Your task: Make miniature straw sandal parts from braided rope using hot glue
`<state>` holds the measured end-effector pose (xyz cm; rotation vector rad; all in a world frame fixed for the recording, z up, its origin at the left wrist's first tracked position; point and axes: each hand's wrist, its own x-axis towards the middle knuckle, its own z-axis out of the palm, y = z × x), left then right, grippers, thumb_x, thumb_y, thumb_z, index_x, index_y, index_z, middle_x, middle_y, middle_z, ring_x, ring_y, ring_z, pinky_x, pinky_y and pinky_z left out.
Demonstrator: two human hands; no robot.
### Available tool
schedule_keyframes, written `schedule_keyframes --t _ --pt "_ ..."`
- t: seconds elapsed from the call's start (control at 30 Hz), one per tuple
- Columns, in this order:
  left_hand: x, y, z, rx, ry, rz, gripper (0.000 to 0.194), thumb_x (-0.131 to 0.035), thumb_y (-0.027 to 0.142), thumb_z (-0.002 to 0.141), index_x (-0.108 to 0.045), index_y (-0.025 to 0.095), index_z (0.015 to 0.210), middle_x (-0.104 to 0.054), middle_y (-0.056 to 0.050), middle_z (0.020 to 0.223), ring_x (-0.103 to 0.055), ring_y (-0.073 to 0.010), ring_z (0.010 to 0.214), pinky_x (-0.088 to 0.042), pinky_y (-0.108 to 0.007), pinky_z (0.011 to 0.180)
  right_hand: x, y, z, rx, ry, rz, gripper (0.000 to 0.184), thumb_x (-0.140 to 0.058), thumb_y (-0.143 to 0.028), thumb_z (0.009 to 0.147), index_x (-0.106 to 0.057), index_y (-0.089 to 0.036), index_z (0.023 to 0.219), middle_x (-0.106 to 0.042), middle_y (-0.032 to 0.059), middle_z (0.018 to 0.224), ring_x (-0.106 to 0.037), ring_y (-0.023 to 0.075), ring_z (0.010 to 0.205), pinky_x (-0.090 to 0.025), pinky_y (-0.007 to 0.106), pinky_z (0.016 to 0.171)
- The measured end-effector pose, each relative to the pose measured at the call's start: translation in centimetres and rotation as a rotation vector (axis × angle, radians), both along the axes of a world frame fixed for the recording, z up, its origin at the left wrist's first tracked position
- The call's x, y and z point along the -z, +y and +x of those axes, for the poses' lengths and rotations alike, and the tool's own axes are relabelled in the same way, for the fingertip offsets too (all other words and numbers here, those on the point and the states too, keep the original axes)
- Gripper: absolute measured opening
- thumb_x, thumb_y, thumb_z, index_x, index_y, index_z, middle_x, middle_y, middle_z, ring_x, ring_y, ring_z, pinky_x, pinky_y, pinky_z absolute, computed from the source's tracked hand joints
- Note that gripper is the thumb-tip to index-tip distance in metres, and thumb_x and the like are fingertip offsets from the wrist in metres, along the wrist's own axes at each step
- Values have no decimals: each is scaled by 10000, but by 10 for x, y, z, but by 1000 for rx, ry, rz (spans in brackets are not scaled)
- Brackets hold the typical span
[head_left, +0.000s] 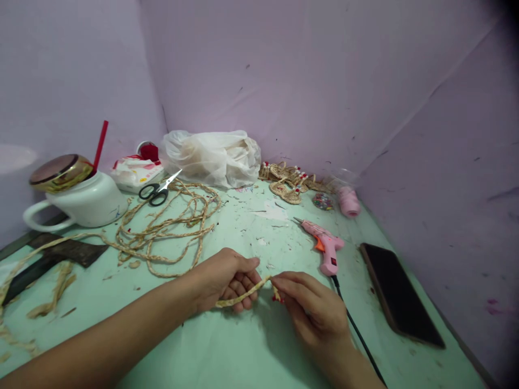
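The desk is mint green, flecked with brown and dark scraps. The walls are pale lilac with small dark marks, and pink smears colour the right one. The mug is white; the round container is shiny gold with a brownish-pink top, and the stick is bright red. The scissors pair black handles with silver blades. The rope is straw-tan, the bag cloudy white. The woven pieces are tan, dotted with red and white. The glue gun is pink with an orange trigger, the spool paler pink, and the phone black with a brownish edge.
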<state>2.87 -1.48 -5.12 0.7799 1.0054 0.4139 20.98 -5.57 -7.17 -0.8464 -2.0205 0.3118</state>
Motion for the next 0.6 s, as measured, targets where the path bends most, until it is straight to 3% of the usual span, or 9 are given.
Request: schedule_keyframes --t 0.17,0.3,0.47,0.6 --pt "-3 -2 1 31 13 129 287 -653 365 568 -593 86 592 -588 -38 500 -487 -84 392 -365 -188 367 1 1 0 -24 -16 8 314 -504 35 761 -641 -149 976 -662 100 855 -633 146 762 -522 230 638" --pt "-5 -2 3 -10 169 209 156 -624 270 554 -578 127 595 -518 27 429 -466 -88 376 -356 -198 370 0 1 2 10 38 -83 267 -510 -10 783 -644 -175 945 -666 67 833 -629 141 745 -504 230 644" --pt "-4 0 -1 30 462 420 118 -551 264 587 -568 149 565 -444 48 408 -381 -76 370 -278 -202 369 -1 3 -1 198 292 -505 107 -579 -188 800 -652 -200 722 -658 9 718 -605 137 681 -467 226 628" --pt "-5 -1 -6 71 676 609 141 -516 265 595 -564 154 522 -456 27 446 -383 -92 445 -291 -220 425 0 3 -4 216 459 -792 110 -648 -302 747 -677 -198 727 -649 -2 642 -581 129 630 -446 213 594"
